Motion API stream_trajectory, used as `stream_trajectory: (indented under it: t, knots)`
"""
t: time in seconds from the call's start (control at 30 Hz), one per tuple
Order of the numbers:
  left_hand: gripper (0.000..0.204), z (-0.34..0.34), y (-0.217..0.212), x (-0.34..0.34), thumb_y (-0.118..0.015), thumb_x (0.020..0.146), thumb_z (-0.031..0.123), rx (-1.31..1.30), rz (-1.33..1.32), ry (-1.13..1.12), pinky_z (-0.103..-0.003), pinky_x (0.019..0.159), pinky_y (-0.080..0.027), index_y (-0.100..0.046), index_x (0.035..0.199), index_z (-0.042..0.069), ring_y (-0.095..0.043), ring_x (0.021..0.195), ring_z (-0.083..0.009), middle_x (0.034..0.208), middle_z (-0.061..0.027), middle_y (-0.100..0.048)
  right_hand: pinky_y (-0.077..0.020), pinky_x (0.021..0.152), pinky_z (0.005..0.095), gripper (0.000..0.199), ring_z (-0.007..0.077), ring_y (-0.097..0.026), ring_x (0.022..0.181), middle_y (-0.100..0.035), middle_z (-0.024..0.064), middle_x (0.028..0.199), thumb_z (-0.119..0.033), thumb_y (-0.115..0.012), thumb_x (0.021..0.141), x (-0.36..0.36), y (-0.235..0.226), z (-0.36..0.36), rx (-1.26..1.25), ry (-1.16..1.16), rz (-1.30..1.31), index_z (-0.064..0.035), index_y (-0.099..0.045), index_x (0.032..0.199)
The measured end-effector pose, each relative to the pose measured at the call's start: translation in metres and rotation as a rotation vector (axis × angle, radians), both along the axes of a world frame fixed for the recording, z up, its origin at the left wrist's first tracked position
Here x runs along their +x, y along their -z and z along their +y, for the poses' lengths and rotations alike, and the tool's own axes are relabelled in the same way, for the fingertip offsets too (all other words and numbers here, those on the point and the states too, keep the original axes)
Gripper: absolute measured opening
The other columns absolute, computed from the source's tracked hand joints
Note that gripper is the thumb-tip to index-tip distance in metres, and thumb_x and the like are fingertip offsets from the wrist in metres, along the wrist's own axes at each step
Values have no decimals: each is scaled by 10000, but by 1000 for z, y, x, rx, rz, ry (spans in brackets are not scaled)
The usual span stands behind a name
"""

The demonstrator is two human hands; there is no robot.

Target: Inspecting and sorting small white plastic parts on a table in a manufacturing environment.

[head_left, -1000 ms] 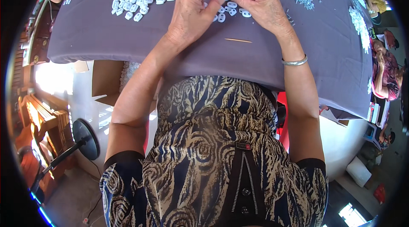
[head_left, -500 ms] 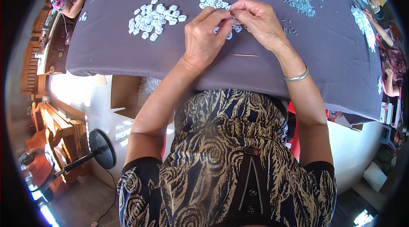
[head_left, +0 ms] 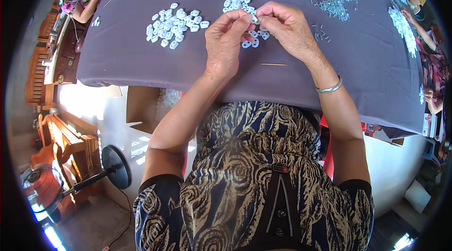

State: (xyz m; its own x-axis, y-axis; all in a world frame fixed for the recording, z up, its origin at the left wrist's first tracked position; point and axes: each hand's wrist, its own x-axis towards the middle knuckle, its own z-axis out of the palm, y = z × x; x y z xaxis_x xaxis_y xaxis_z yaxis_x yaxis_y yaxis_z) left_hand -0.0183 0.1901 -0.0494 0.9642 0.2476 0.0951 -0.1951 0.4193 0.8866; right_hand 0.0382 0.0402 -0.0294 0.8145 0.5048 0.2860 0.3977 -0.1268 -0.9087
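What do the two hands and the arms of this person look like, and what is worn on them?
The left hand is ungloved, with no bracelet visible at its wrist. The right hand is also ungloved; a silver-coloured bangle circles that wrist. Short sleeves, swirl-patterned in navy and tan, end in plain black bands.

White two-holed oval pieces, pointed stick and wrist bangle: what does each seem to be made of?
The white two-holed oval pieces look like smooth moulded plastic: even colour, rounded edges, one repeated shape. The pointed stick is probably bare wood, going by its tan colour and tapered ends; no grain shows. The bangle looks like shiny silver-toned metal, from its bright highlights; which metal, I cannot tell.
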Motion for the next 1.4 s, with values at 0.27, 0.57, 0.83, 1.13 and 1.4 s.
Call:
stream_trajectory:
  t: [0.27, 0.57, 0.83, 1.13, 1.4]
  knots:
    - [110, -3, -1, -2, -643, 892, 101, -18, -27, -17, -227, 590, -462, -657, 956, 12, -588, 725, -84, 815, -25, -641, -344, 543, 186, 102, 3, -404, 630, -509, -69, 714, -73, -536, 908, -4, 3, 5, 55, -17, 49, -35, -631, 904]
    - [127, -5, -3, -1, -595, 890, 9, 96, -169, 13, -233, 616, -498, -639, 1007, -8, -588, 742, -85, 882, -36, -639, -336, 552, 193, 105, 5, -394, 641, -507, -69, 713, -73, -522, 900, -2, -1, 2, 22, 4, 8, -36, -616, 870]
    - [160, -1, -2, -1, -585, 869, -28, 202, -194, 29, -225, 628, -497, -648, 1016, -18, -583, 728, -76, 894, -43, -648, -329, 558, 194, 101, 9, -389, 646, -498, -71, 713, -57, -518, 889, -3, -4, -2, 7, -32, 5, -25, -606, 852]
    - [144, 5, -2, 1, -597, 881, -5, 410, -229, -42, -204, 656, -477, -653, 1014, 2, -572, 757, -70, 959, -16, -627, -361, 551, 188, 48, 7, -425, 637, -516, -66, 708, -29, -565, 860, 3, 1, -8, -112, -119, -183, -14, -611, 860]
    - [297, 8, -7, 0, -631, 856, -9, 763, -278, -14, -255, 671, -504, -580, 1144, 41, -588, 731, -93, 819, -43, -650, -360, 532, 196, 50, 8, -429, 619, -520, -65, 689, -40, -588, 866, 5, -6, -13, -152, -54, -156, -17, -626, 890]
